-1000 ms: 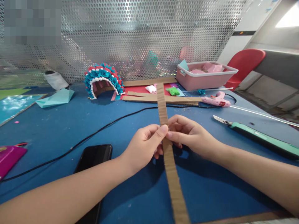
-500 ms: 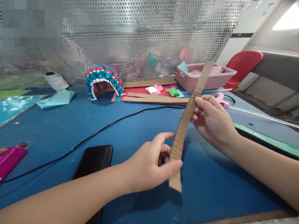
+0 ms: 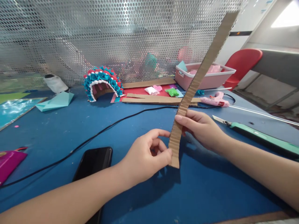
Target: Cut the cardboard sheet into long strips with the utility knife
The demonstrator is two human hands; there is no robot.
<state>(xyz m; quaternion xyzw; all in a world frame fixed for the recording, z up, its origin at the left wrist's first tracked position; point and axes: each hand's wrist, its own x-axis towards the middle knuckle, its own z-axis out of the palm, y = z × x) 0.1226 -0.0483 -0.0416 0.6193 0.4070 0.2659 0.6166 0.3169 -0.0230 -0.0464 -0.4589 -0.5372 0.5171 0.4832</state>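
A long corrugated cardboard strip [image 3: 198, 81] rises steeply from just above the blue table [image 3: 58, 130] up to the upper right. My left hand [image 3: 146, 157] pinches the strip's bottom end between thumb and fingers. My right hand [image 3: 202, 129] grips the strip a little higher, thumb on the front face. Both hands hover above the table near its middle.
A black phone [image 3: 93, 161] lies under my left forearm, with a black cable [image 3: 93, 137] running across. A teal utility knife [image 3: 257, 135], pink glue gun [image 3: 215, 101], pink bin [image 3: 205, 77], flat cardboard pieces [image 3: 154, 99] and a teal-and-red arch ornament [image 3: 102, 82] stand behind. A perforated metal screen [image 3: 93, 37] backs the table.
The strip went from lying nearly flat along the table to standing steeply, its top swung up and right. My left hand slid to its bottom end; my right hand shifted along it.
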